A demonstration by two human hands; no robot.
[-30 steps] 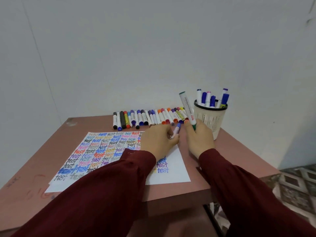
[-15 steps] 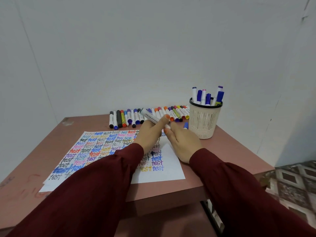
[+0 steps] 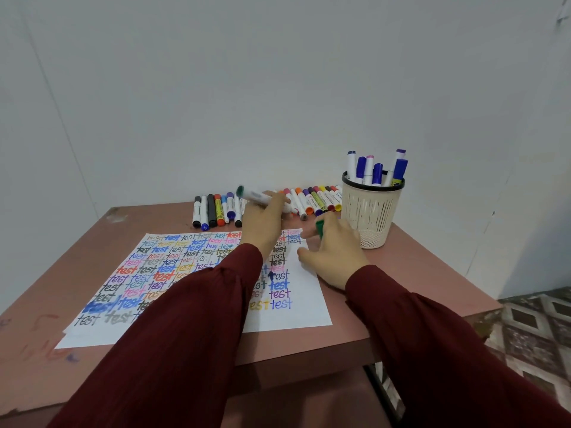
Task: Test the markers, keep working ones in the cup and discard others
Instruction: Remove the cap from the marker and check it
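Observation:
My left hand (image 3: 264,223) grips a white marker (image 3: 256,196) with a green end, held level above the top of the paper. Beside it my right hand (image 3: 332,253) pinches a green cap (image 3: 319,227) between its fingers, over the paper's upper right corner. The white paper (image 3: 296,316) is covered with the word "test" in many colours. A row of markers (image 3: 315,200) lies along the back of the table. A beige mesh cup (image 3: 369,211) at the right holds several markers with blue and purple caps.
The reddish table (image 3: 401,273) stands against a plain white wall. Its right edge drops to a patterned tile floor (image 3: 537,329). A shelf (image 3: 309,393) shows under the front edge. Old scribbles (image 3: 46,350) mark the table's front left.
The marker went from my right hand to my left. The green cap has come off and is now in my right hand; the hands have moved apart.

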